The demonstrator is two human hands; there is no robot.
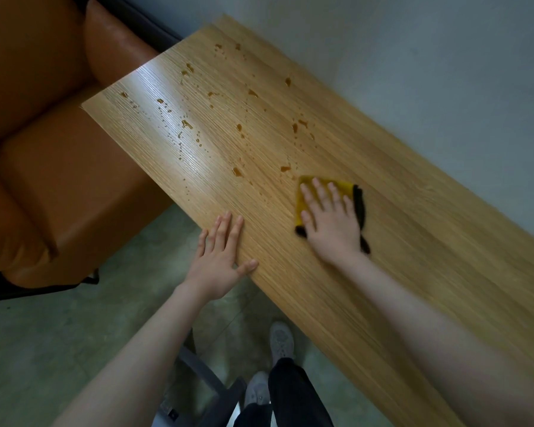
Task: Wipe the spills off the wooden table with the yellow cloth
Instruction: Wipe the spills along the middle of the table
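A long wooden table (413, 241) runs from the upper left to the lower right. Several brown spills (238, 171) dot its far half, from the far corner down to just beyond the cloth. The yellow cloth (302, 198), with a black edge on its right, lies flat on the table. My right hand (330, 220) presses on it with straight, spread fingers. My left hand (221, 257) rests flat on the table's near edge, to the left of the cloth, fingers straight.
An orange leather sofa (50, 143) stands against the table's left end. A pale wall (413, 72) runs along the far side of the table. Below the near edge are the grey floor (59, 328), my shoes (281, 340) and a grey metal frame (204, 374).
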